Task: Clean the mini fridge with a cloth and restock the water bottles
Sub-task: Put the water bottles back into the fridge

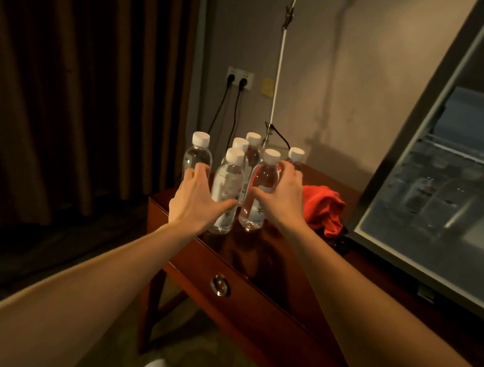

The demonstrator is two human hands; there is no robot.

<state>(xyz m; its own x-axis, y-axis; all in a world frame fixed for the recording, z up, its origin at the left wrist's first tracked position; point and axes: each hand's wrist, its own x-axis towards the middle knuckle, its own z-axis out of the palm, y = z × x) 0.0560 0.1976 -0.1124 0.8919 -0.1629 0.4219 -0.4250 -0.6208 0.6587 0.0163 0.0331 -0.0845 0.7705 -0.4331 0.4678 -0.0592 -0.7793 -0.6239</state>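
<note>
Clear plastic bottles (260, 193) at frame centre look slippery, so my curled right hand (280, 195) grips one mid-body, left hand (195, 201) open alongside another.

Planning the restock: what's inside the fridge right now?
Through the fridge door, a shelf and blurred bottle-like shapes below it show. Reflections hide their count and the rest.

Wooden desk (254, 269) with one drawer, round metal pull (220, 285). Brown curtain (60, 70) at left. Wall socket (239, 78) carries two black plugs. White cord (280, 70) hangs down the wall.
</note>
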